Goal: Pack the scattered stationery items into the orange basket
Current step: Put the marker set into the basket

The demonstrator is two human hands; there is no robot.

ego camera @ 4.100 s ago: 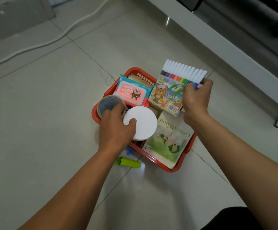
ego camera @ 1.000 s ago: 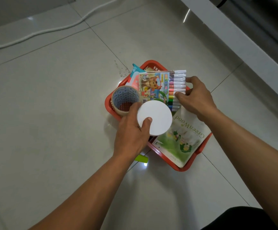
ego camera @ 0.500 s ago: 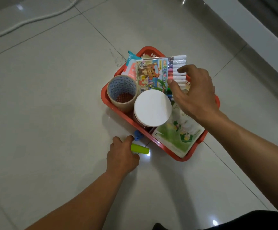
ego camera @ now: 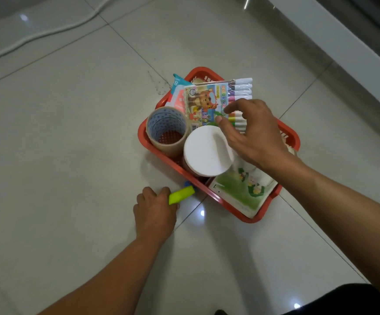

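Note:
The orange basket (ego camera: 290, 135) stands on the tiled floor. It holds a brown tape roll (ego camera: 166, 133), a white-lidded round tub (ego camera: 203, 153), a pack of colour markers (ego camera: 209, 103), a pink-and-blue packet (ego camera: 178, 95) and a green picture book (ego camera: 243, 192). My left hand (ego camera: 155, 212) grips a lime-green highlighter (ego camera: 181, 194) on the floor just outside the basket's near-left wall. A small blue item (ego camera: 187, 184) peeks out beside it. My right hand (ego camera: 252, 133) hovers over the basket with fingers loosely spread, holding nothing, above the tub and markers.
A white cable (ego camera: 48, 32) runs across the floor at the top left. A white furniture edge (ego camera: 334, 42) crosses the top right. A dark garment (ego camera: 343, 301) shows at the bottom right.
My left hand has closed on the green highlighter and tilted its free end up toward the basket. My right hand has drifted slightly toward the white tub, off the marker pack.

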